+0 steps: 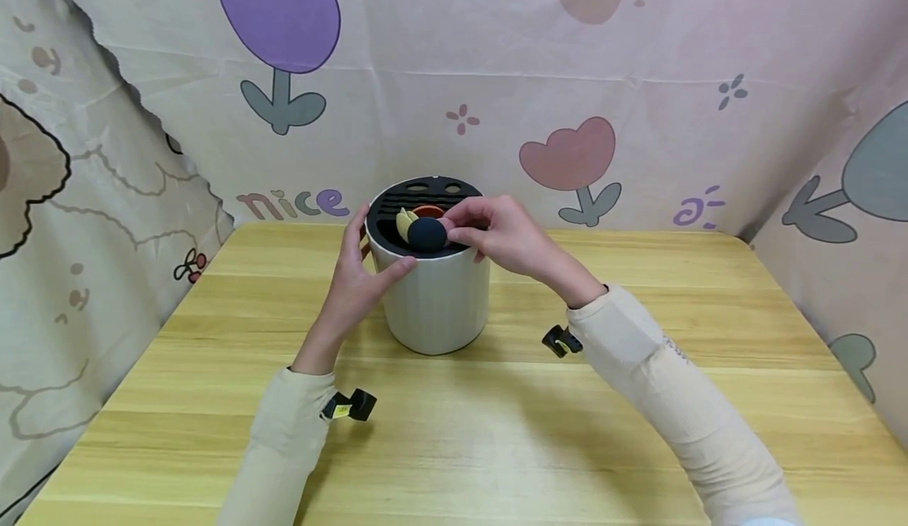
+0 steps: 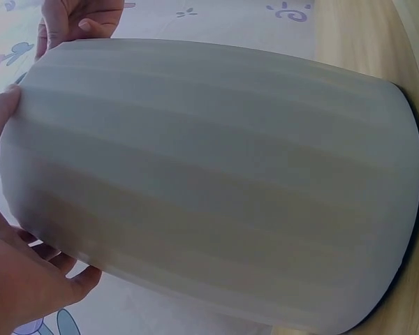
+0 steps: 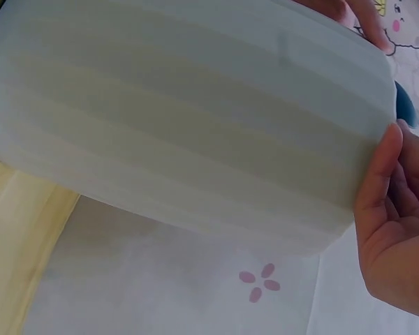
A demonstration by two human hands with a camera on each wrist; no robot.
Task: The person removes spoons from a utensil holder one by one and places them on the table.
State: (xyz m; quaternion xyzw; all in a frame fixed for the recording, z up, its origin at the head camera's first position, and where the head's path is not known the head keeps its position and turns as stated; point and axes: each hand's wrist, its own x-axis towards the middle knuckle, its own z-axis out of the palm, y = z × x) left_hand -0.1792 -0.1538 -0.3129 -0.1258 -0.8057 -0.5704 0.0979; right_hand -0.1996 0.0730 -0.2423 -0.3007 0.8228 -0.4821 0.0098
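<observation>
A white ribbed bucket (image 1: 436,305) with a black slotted lid (image 1: 397,199) stands upright on the table. On the front half of the lid are a dark blue rounded piece (image 1: 428,235), a pale yellow pointed piece (image 1: 406,223) and an orange rim (image 1: 429,211); their exact kinds cannot be told. My right hand (image 1: 507,234) pinches the dark blue piece at its right edge, and the same piece (image 3: 405,105) peeks past the bucket's rim in the right wrist view. My left hand (image 1: 359,266) grips the bucket's upper left side, thumb at the front and fingers behind.
The bucket rests on a light wooden table (image 1: 454,447), towards its back edge. Behind and beside the table hangs a pale printed cloth (image 1: 426,37) with flower drawings. Each sleeve carries a small black wrist camera (image 1: 363,404).
</observation>
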